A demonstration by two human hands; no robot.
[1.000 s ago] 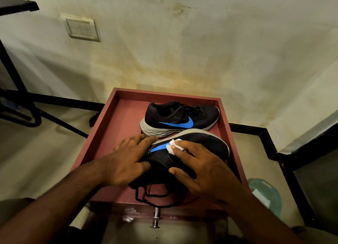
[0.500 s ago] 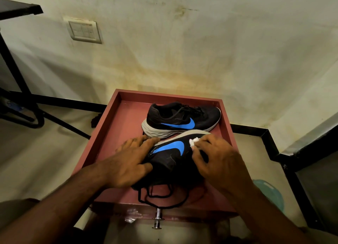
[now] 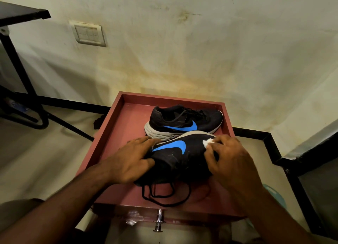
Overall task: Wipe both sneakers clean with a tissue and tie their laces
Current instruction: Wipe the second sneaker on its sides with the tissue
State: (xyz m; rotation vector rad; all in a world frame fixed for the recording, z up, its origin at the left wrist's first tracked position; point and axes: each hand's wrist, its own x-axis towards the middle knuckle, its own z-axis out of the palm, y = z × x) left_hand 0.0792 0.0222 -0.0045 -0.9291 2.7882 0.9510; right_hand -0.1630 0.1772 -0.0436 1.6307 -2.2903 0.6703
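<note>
Two black sneakers with blue swooshes lie in a dark red tray (image 3: 117, 130). The far sneaker (image 3: 184, 121) stands upright on its grey sole. The near sneaker (image 3: 175, 156) lies tilted on its side, its loose black laces (image 3: 164, 196) trailing toward me on the tray floor. My left hand (image 3: 133, 159) presses flat on the near sneaker's heel end. My right hand (image 3: 230, 161) pinches a small white tissue (image 3: 207, 142) against the toe end, covering most of the toe.
The tray rests on a low stand with a metal knob (image 3: 159, 223) at its front. A stained wall with a switch plate (image 3: 89, 33) is behind. A black metal frame (image 3: 22, 90) stands at left, a black ledge (image 3: 278, 152) at right, a pale green object (image 3: 274, 194) beside the tray.
My right hand has slid the tissue along the near sneaker from its middle toward the toe, uncovering the blue swoosh. My left hand has stayed on the heel end.
</note>
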